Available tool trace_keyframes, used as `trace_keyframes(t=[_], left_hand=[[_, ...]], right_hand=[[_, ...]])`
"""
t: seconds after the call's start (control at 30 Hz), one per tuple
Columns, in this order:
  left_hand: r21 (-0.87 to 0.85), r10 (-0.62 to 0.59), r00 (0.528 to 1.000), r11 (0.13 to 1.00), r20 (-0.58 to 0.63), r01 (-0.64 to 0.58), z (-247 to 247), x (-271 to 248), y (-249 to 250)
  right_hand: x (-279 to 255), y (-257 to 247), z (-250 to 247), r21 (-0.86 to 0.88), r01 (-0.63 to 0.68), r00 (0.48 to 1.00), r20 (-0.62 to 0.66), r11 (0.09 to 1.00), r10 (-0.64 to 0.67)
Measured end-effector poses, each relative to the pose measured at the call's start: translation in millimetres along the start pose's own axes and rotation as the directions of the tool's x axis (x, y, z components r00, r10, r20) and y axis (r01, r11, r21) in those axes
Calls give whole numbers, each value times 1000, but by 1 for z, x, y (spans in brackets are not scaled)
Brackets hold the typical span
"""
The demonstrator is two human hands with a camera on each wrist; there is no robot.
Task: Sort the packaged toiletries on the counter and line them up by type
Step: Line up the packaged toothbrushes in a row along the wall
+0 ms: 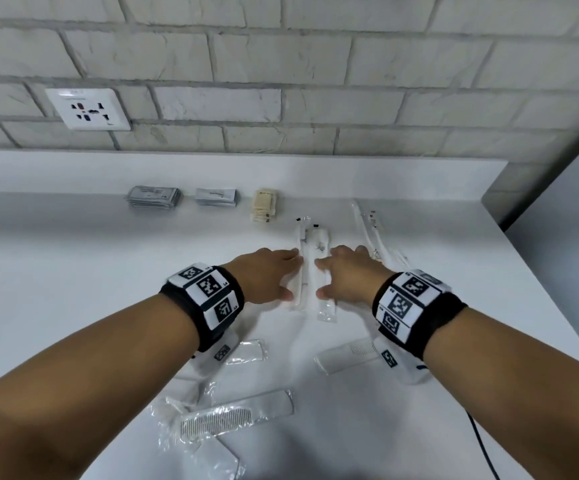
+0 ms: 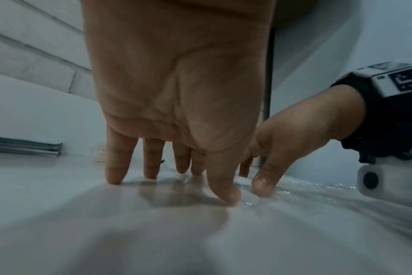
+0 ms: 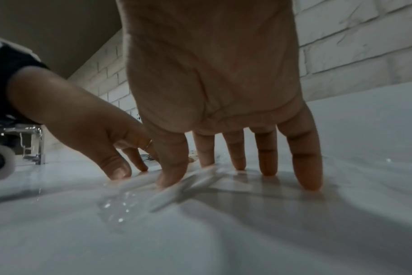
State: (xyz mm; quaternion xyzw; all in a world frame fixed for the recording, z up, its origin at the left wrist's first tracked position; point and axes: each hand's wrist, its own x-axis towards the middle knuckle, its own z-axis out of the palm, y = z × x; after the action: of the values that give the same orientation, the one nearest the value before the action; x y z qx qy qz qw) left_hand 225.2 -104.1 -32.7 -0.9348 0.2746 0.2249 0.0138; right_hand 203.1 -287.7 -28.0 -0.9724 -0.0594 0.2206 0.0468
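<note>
Both hands (image 1: pixel 310 277) flank the wrapped toothbrushes (image 1: pixel 310 258) mid-counter (image 1: pixel 73 271).

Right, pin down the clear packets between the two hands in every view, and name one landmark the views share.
Head: clear packets at centre, between left hand and right hand.
Left wrist: lower right, a glossy strip under the thumb tips.
Right wrist: lower centre-left, by the thumb.
Shared landmark: brick wall.
</note>
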Motion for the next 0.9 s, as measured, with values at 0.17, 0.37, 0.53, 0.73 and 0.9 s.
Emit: trace_keyframes(t=[0.17,0.37,0.53,0.73,0.9], left_hand=[[-52,-21,1000,998,-2,21,-12,14,11],[-101,-105,994,989,17,106,-17,44,5],[-202,-131,991,970,24,133,-11,59,3],[-178,-149,988,972,31,152,-15,61,10],[-145,-177,983,972,53,183,-10,72,1]], right_hand=[[21,-4,-9,25,5,1000,-23,1000,-4],[57,-1,-25,186,-79,994,-57,979,91],[54,11,-39,258,-62,997,-18,964,69],[32,22,-39,93,55,998,36,994,-58],[65,6,-32,12,30,999,25,999,-30]])
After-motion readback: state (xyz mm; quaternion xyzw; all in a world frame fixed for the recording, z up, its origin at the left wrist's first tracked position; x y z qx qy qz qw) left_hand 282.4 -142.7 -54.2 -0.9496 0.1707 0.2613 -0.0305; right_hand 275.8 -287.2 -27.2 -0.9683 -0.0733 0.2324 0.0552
